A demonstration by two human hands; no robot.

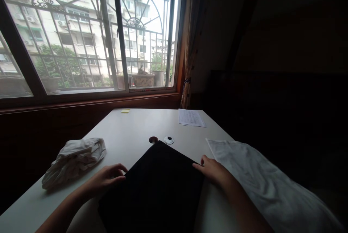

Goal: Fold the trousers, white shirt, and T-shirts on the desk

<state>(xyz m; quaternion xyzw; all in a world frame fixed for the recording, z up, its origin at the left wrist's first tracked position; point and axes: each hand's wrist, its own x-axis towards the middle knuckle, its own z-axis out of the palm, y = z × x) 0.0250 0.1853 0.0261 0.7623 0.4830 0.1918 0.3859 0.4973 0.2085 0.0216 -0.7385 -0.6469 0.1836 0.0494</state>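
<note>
A flat black item (157, 189), too dark to make out in detail, lies at the near middle of the white table with one corner pointing away from me. My left hand (110, 178) is at its left edge, with thumb and fingertips closed on that edge. On the opposite side my right hand (210, 167) has its thumb over the item's right corner, and the fingers are bent beside it. Crumpled white cloth (77, 156) rests left of my left hand. Another white cloth (252, 171) is spread out to the right, beyond my right forearm.
On the white table (144, 122), printed papers (191, 117) and a yellow sticky note (125, 111) lie near the far edge. A round hole (153, 139) and a white ring-shaped cap (169, 140) are beyond the black item. A barred window (81, 37) stands behind.
</note>
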